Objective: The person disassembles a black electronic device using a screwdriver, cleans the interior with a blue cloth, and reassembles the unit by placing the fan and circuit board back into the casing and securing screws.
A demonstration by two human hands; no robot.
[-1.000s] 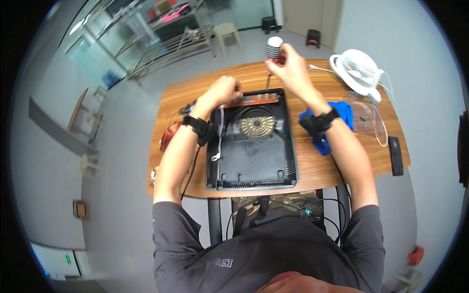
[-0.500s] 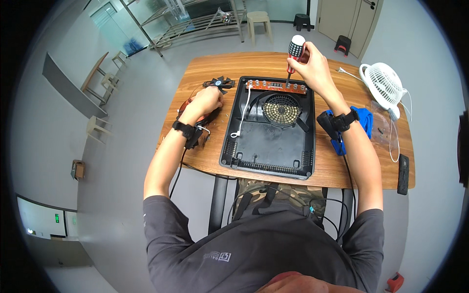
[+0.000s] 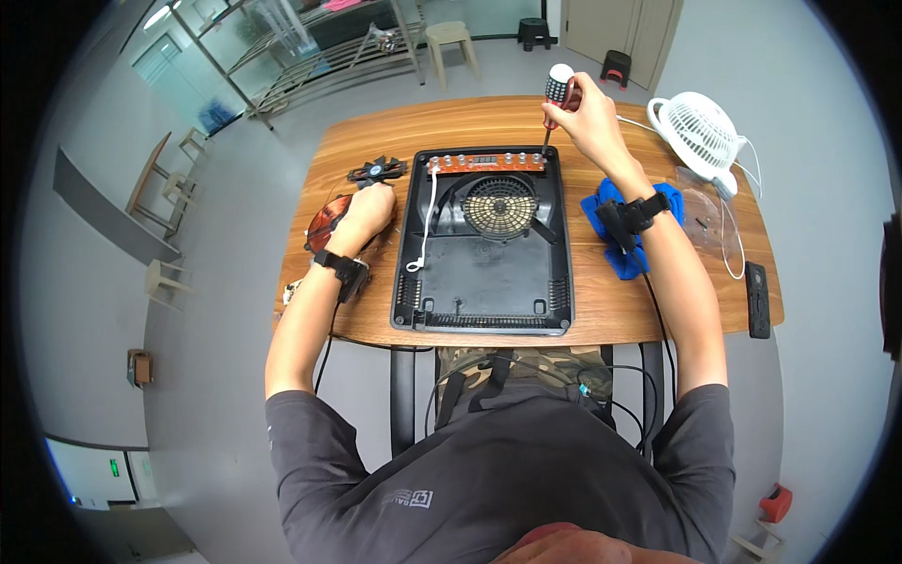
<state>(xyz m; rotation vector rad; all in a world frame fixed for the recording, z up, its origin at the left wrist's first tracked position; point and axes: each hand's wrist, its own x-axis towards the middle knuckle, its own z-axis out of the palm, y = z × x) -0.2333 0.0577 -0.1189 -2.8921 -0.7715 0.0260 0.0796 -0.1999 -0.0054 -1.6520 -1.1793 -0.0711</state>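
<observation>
My right hand (image 3: 589,115) grips a screwdriver (image 3: 558,86) with a white-capped, black-patterned and red handle. It stands almost upright, its tip at the right end of an orange circuit board strip (image 3: 458,164). That strip lies along the far edge of a black plastic housing (image 3: 470,268) with a round fan grille (image 3: 500,207), and a white cable (image 3: 431,216) runs from its left end. My left hand (image 3: 369,212) is closed beside the housing, next to a copper coil (image 3: 329,224) and below a small black fan (image 3: 378,170). What its fingers hold, if anything, is hidden.
A blue cloth (image 3: 628,254) lies right of the housing under my right wrist. Farther right are a white desk fan (image 3: 700,132) with its cord, a clear plastic bag (image 3: 700,224) with small parts, and a black remote-like bar (image 3: 757,301). Stools and a metal rack stand beyond the wooden table (image 3: 470,111).
The screwdriver tip has moved right along the circuit board to its right end. The whole view has shifted. My left hand stays beside the coil, still closed.
</observation>
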